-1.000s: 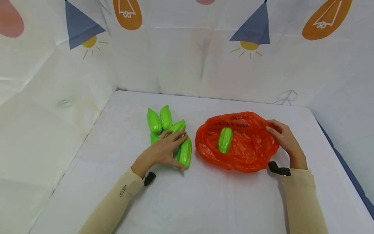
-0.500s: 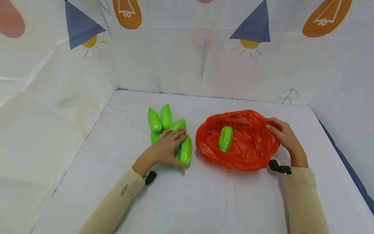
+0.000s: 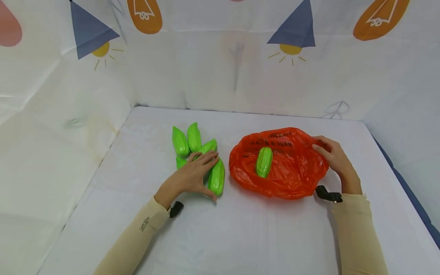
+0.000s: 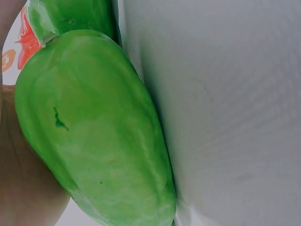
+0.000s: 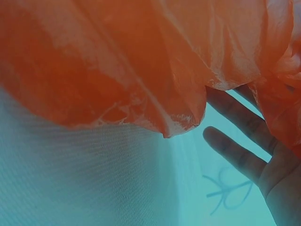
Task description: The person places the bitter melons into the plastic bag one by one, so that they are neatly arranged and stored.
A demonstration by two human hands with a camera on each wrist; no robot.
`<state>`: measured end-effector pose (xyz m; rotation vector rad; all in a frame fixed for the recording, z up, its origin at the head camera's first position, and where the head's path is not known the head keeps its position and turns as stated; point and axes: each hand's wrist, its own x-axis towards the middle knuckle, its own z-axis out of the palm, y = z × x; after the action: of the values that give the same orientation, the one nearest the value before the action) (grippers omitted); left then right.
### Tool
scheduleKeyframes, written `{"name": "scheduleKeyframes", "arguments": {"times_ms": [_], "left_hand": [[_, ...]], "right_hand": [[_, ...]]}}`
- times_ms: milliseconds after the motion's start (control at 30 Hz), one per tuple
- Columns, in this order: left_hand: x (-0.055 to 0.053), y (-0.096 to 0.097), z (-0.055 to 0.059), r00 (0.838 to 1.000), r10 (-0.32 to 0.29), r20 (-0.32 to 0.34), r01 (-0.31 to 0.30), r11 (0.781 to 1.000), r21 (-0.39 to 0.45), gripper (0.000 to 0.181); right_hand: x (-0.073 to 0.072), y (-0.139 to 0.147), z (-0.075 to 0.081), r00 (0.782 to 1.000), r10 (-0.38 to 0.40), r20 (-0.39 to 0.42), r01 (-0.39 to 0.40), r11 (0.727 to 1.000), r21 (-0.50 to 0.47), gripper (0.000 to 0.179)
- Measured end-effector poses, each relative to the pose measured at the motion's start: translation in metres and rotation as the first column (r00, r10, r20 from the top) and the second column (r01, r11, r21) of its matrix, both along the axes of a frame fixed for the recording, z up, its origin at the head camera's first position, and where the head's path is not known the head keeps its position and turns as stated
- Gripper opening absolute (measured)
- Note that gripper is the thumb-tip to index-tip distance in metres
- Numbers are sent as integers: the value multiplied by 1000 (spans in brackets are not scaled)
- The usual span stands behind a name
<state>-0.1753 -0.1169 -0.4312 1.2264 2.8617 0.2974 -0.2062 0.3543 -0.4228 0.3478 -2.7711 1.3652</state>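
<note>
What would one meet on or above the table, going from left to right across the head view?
Left hand, rightmost loose green vegetable, red bag, right hand. The other loose vegetables overlap the left hand's span, so I leave them out.

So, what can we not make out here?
Head: glossy green oblong pieces, some partly covered by the left hand.
Head: black lettering on the crinkled red plastic bag, too small to read fully.
Left wrist: nearest green piece's end, cut off by the bottom edge.
Right wrist: some fingertips of the right hand, hidden by the bag.
</note>
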Motion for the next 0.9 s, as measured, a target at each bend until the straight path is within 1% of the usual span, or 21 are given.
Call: {"name": "scheduleKeyframes", "arguments": {"times_ms": [167,333,433,567,733,900], "left_hand": [[1,0,-1,1000,-6,-4,6,1000,-7,125],[2,0,0,1000,-13,-4,13,1000,7,125],[3,0,2,1000,-16,-18,17,999,31,125],[3,1,6,999,-18,-29,19,998,52,125],[4,0,12,1000,-11,-30,13,997,78,127],[3,-1,15,1000,3,-17,-1,994,106,127]], "right_hand": [[2,-1,0,999,-28,22,28,1000,5,35],[2,0,-4,1000,-1,6,1,1000,-9,34],[1,0,-3,1000,11,-9,-11,1000,-7,34],[1,-1,1,1000,5,-1,-5,1000,-3,35],[1,-2,5,1000,-8,16,8,1000,-7,37],[3,-2,6,999,-31,23,31,999,23,38]]}}
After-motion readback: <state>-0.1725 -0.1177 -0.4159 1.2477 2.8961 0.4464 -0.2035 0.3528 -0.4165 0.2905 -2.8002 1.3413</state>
